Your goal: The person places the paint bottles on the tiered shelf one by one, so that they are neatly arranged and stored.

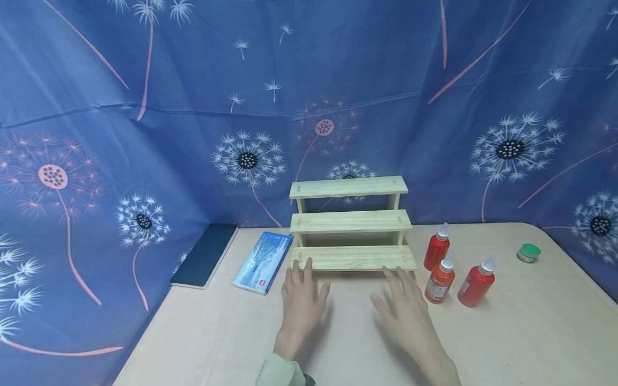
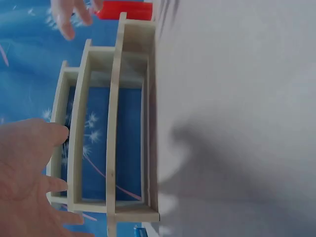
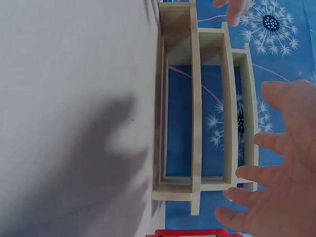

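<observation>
A three-tier wooden step shelf [image 1: 352, 257] stands on the table against the blue cloth. In front of its left end is my left hand [image 1: 301, 303], fingers spread and nothing in it. My right hand [image 1: 404, 311] hovers near the right end, also with spread fingers and no object. Both hands cast shadows on the tabletop. From the left wrist view, the shelf [image 2: 112, 123] appears sideways beyond the left hand [image 2: 27, 177]. The right wrist view has the shelf [image 3: 196, 108] beside the right hand [image 3: 281, 168]. Whether any fingertip touches the wood I cannot tell.
Right of the shelf stand three red squeeze bottles with pale nozzles: a rear bottle [image 1: 436, 251], a front bottle [image 1: 439, 283] and a right bottle [image 1: 476, 285]. Farther right is a green-lidded jar [image 1: 528, 252]. A blue box [image 1: 263, 262] and a dark notebook [image 1: 205, 255] lie left.
</observation>
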Demonstrator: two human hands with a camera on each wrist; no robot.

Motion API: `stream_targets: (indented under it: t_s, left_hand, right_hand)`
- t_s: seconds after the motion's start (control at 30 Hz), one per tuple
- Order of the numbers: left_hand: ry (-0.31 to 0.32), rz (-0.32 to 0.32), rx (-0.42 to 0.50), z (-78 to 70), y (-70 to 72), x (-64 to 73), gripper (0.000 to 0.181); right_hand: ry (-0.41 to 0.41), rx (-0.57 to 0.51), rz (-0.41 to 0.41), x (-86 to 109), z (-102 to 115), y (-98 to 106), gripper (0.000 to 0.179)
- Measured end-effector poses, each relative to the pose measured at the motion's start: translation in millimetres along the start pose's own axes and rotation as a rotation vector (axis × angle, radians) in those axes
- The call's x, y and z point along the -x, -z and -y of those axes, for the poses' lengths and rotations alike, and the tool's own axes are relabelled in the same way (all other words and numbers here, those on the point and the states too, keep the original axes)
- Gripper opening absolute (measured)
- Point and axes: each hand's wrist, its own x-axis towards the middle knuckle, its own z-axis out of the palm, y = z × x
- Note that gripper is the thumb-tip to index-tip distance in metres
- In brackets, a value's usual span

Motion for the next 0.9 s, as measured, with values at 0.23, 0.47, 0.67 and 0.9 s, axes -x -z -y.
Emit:
stream_targets:
  t_s: [0.23,0.47,0.67,0.9]
  left_hand:
    - [0.085,0.014,0.155,7.7,6.6,-7.9,0.070]
    - [0.174,0.065,0.322,19.2,15.5,-17.4,0.076]
    - [0.249,0.093,0.457,32.8,17.2,-29.4,0.076]
    - [0.358,0.102,0.485,44.6,17.1,-40.6,0.068]
  right_hand:
    - [-0.072,-0.021,0.050,2.9,-4,7,0.069]
    - [-0.130,-0.070,0.068,4.5,-7,11,0.072]
    - [-0.207,-0.139,0.090,8.0,-10,15,0.077]
    - [-0.225,-0.171,0.081,12.3,-11,21,0.076]
